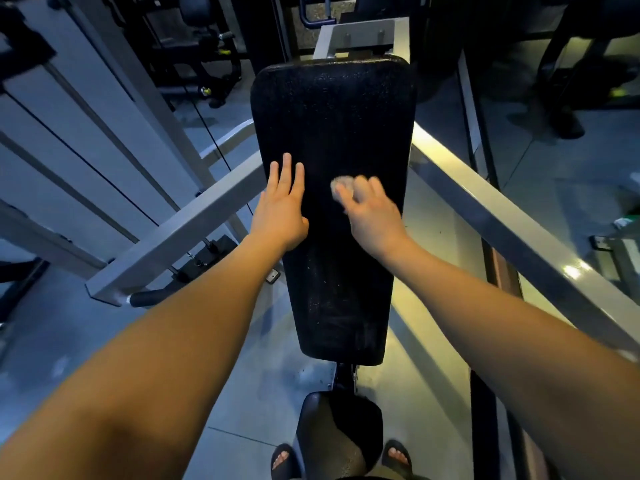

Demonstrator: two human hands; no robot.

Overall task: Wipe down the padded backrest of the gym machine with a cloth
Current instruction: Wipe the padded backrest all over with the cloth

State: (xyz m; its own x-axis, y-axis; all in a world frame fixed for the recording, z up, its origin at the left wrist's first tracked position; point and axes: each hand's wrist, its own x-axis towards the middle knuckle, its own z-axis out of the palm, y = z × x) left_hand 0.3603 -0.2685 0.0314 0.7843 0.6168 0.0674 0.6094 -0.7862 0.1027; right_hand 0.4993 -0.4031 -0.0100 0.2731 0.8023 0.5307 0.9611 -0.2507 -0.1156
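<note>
Backrest: the black padded backrest (332, 116) is running lengthwise away from the person, its far end near the top of the view and its near end just above the seat (341, 427).
Left hand: the left hand (282, 209) is lying flat on the pad at its left edge, about halfway along; its fingers (286, 171) are straight and slightly spread, gripping nothing.
Right hand: the right hand (372, 213) is working near the right edge, level with the left; its fingers are curling round a small pale cloth (341, 185) and pressing it to the pad.
Cloth: it is showing as a crumpled wad just past the fingertips, blurred, so its folds cannot be made out.
Step in hand: judging by the blur, a wiping stroke is crossing the middle of the pad.
Risk, coverage: the wad is touching only a small patch at a time, so strips may be getting missed, most likely the far end and the area under the left palm.
Risk, grip: a wad this small could be slipping from the fingers during a fast stroke and dropping off the side edge.
Risk, residue: pale specks are showing on the near half of the pad; a dry or loaded cloth may only be moving them about.
Writing: no brand, label or lettering is showing legibly anywhere.
</note>
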